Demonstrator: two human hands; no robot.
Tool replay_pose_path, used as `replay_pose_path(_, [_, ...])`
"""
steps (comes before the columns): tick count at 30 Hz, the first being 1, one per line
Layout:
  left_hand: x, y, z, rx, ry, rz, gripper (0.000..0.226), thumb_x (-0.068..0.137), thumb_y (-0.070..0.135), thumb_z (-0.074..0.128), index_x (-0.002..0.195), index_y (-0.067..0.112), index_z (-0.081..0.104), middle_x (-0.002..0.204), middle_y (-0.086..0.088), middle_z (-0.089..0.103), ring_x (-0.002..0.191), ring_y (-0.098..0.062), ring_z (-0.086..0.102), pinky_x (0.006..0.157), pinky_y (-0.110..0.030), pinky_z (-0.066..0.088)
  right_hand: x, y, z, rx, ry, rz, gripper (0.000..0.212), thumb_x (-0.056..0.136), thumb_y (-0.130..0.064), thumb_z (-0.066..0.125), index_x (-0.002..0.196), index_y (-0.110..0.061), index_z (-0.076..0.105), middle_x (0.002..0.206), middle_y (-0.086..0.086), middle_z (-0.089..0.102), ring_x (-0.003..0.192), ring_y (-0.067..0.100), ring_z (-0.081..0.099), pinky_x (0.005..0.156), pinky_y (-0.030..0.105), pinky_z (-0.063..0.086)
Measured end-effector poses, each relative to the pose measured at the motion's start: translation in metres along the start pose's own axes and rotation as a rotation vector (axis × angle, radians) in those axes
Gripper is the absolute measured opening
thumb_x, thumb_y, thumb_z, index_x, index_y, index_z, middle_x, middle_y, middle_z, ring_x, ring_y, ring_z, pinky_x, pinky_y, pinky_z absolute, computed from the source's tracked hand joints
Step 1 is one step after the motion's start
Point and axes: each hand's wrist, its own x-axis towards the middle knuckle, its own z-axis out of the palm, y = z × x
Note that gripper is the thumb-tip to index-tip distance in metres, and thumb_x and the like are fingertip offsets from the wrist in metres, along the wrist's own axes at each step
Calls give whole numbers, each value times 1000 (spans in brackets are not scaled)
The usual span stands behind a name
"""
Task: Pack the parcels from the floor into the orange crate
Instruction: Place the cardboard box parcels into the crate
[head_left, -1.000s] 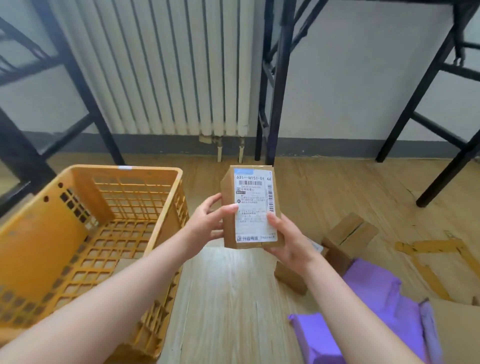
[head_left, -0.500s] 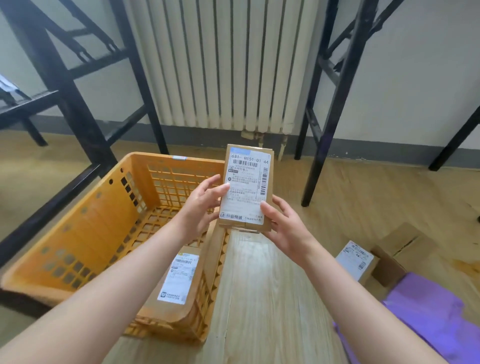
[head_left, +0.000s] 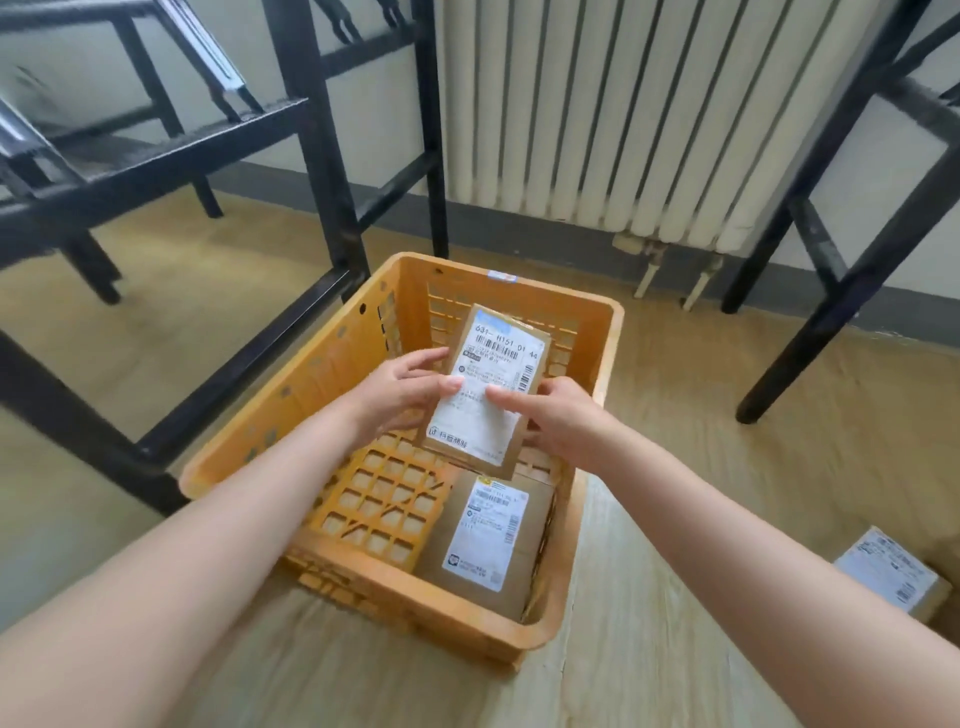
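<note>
orange crate (head_left: 291, 387) holds one labelled parcel (head_left: 488, 540).

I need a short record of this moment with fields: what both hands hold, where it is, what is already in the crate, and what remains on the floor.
held item: cardboard parcel, label up
left hand: grips its left edge
right hand: grips its right edge
position: over the orange crate, not yet set down
in crate: one labelled parcel, flat in the near right corner
on floor: one labelled box at the right
</note>
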Motion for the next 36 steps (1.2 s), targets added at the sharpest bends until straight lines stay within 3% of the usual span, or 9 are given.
replay_pose_path(4, [13,-28,-12,77,8,-163,67,81,53,64,141,30,44,132,2,57,120,-21,55,105,-49,41,29,19,27,-70,-14,121,31,86,-17,70,114,-11,59,112,4,68,101,18,66,70,27,59])
replay_pose_path(8, [23,-50,-16,241,45,-209,46,95,48,46,127,16,56,114,-4,68,99,-22,68,93,-42,53,57,33,50,-222,-47,217,32,86,-12,69,115,-9,56,118,10,66,103,23,66,79,35,59])
replay_pose_path(13, [30,-69,-23,507,45,-334,45,95,48,47,111,10,64,107,-6,70,97,-22,68,86,-39,55,77,49,66,-291,-23,353,109,80,-4,73,150,-29,-7,123,19,58,91,34,70,58,40,61])
replay_pose_path(18, [30,-79,-24,634,-45,-505,43,97,42,48,123,8,52,115,-10,66,93,-24,66,65,-34,58,83,64,76,-502,-83,381,60,85,-9,70,132,-12,31,110,22,65,85,33,72,66,40,62])
replay_pose_path(21, [31,-90,-26,650,-125,-646,54,94,42,52,136,11,41,121,-12,63,99,-31,67,77,-46,59,84,73,84,-587,-156,430,33,91,-12,63,114,3,45,101,26,69,82,35,72,79,42,60])
replay_pose_path(27, [27,-96,-19,694,-301,-809,40,95,16,56,131,9,39,132,-17,52,111,-38,60,88,-53,53,86,88,98,-807,-213,386,22,94,-14,58,79,2,54,67,13,67,44,16,62,52,23,56])
replay_pose_path(29, [29,-100,-20,743,-326,-829,44,93,18,58,133,13,40,129,-16,57,105,-37,65,88,-53,54,85,93,100,-904,-191,334,16,96,-7,51,83,1,54,72,14,67,48,18,64,46,23,53])
replay_pose_path(33, [27,-97,-14,958,-297,-759,58,92,28,61,142,14,35,132,-12,57,110,-30,62,96,-45,50,77,91,99,-1263,-239,158,25,95,-6,44,119,1,49,114,17,56,100,30,63,63,28,49])
replay_pose_path(36, [25,-93,-11,1098,-269,-708,57,93,31,59,141,10,37,127,-12,59,106,-26,62,96,-39,50,76,85,94,-1342,-236,100,40,92,-9,52,130,1,42,115,14,55,93,27,59,54,26,41])
